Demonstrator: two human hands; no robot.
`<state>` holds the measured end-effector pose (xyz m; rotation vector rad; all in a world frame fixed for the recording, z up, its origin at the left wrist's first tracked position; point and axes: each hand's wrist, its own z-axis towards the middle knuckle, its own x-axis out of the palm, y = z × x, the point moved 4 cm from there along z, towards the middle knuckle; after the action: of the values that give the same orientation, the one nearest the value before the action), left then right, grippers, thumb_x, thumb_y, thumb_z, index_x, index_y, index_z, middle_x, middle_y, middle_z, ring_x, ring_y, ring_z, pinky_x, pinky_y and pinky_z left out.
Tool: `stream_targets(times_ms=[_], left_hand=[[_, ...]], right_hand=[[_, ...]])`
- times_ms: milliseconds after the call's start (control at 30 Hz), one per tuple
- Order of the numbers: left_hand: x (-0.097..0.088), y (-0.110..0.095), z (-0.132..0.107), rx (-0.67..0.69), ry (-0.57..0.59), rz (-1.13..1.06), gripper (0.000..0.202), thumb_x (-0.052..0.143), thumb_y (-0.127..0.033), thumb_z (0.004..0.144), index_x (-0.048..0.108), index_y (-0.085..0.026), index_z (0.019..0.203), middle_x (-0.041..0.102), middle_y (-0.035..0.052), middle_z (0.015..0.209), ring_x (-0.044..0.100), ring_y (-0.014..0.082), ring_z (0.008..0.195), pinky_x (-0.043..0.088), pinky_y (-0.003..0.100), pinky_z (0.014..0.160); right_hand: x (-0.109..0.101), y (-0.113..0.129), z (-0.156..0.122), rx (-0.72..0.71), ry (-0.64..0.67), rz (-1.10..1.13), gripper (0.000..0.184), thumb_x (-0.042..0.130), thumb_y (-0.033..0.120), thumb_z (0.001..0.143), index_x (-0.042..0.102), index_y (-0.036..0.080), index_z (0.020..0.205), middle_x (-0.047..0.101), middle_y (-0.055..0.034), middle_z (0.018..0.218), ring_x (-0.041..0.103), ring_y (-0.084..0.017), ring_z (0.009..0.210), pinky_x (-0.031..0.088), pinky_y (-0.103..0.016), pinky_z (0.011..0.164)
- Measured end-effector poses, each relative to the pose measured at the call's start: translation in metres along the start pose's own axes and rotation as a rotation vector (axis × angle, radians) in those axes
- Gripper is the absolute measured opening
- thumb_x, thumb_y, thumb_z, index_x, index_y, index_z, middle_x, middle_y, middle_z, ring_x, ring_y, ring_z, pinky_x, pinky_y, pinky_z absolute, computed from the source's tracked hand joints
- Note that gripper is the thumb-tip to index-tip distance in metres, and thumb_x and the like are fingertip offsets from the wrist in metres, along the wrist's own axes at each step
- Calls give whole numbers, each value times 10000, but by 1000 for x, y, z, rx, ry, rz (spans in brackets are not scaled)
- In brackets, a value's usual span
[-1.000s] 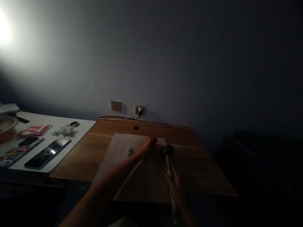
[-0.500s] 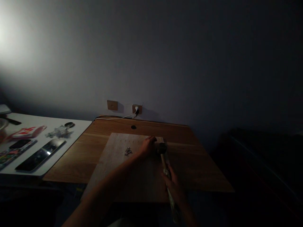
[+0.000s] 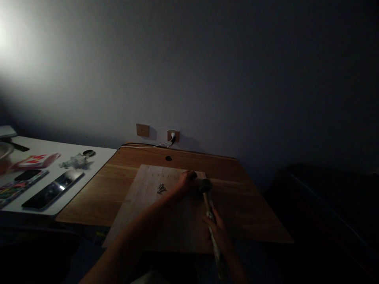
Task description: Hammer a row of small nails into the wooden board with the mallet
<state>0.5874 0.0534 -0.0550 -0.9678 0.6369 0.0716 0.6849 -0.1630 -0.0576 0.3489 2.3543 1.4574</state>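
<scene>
My right hand (image 3: 218, 232) is wrapped around the pale handle of a mallet (image 3: 208, 202) with a dark, rounded head. The mallet's head is just right of my left hand (image 3: 187, 179), close to the far right corner of a wooden board (image 3: 130, 213). My left hand rests at the board with its fingers drawn together; whatever they pinch is too dark and small to make out. Left of that hand, a small pile of metal screws or nails (image 3: 161, 188) lies on the board. A row of tiny marks or fasteners runs along the board's far edge.
The board lies on a wooden table (image 3: 251, 213) against the wall. A white table (image 3: 100, 157) on the left holds a phone (image 3: 53, 190), a second dark device (image 3: 28, 175), a red and white packet (image 3: 37, 160) and a crumpled clear bag (image 3: 76, 161). A white cable (image 3: 148, 147) runs to a wall socket.
The mallet's head has shifted slightly right, away from my left hand. My left hand keeps its place at the board's corner. The whole view has moved a little.
</scene>
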Motion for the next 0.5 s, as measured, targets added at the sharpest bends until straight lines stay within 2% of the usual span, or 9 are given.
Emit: stream_targets(times_ms=[133,267,400,500], left_hand=[[1,3,1,-15,32,74,249,514,-83,801,730,-159,901,693,69,917,633,181,845,516,289,832],[1,4,-1,-14,38,155,244,527,-115,829,737,-157,945,709,96,957,641,216,927,503,311,879],[3,9,-2,-28,22,119,237,543,-111,808,729,-155,947,715,105,963,651,234,922,506,332,863],[4,15,-3,-37,2,65,327,538,-98,806,699,-168,1081,719,84,922,661,220,857,514,325,810]], right_hand=[[-1,-2,1,7,4,-10,903,695,583,646,475,184,1426,485,121,470,478,-127,361,362,-208,339],[-1,1,1,-34,16,-21,832,697,576,672,507,198,1388,511,106,519,478,-117,376,347,-196,336],[-4,2,3,19,28,-22,810,689,576,713,468,217,1405,548,92,563,500,-119,392,353,-190,344],[-5,5,7,1,61,-19,755,689,572,724,492,221,1363,505,108,530,463,-104,359,324,-181,339]])
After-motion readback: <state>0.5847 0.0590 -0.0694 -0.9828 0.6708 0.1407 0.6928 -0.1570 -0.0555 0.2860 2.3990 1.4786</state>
